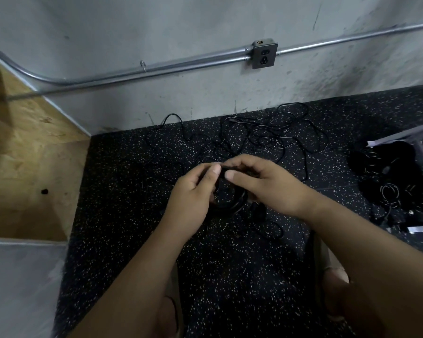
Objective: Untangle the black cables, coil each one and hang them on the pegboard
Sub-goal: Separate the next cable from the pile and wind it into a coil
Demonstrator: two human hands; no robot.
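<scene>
Shot dim, flat, low in contrast. Brightest on grey wall [181, 25] far beyond left hand [193, 193] and right hand [266, 186], with faint sheen along conduit [156, 67] there. Darkest on speckled floor [230, 276] beneath both hands, nearly swallowing black cables [266, 135] just beyond them. Threw soft triangular shadow on plywood [34, 147], far left of left hand. Smeared slightly by motion at both hands. Bowed straight lines toward edges; softened corners and forearms nearest camera.
</scene>
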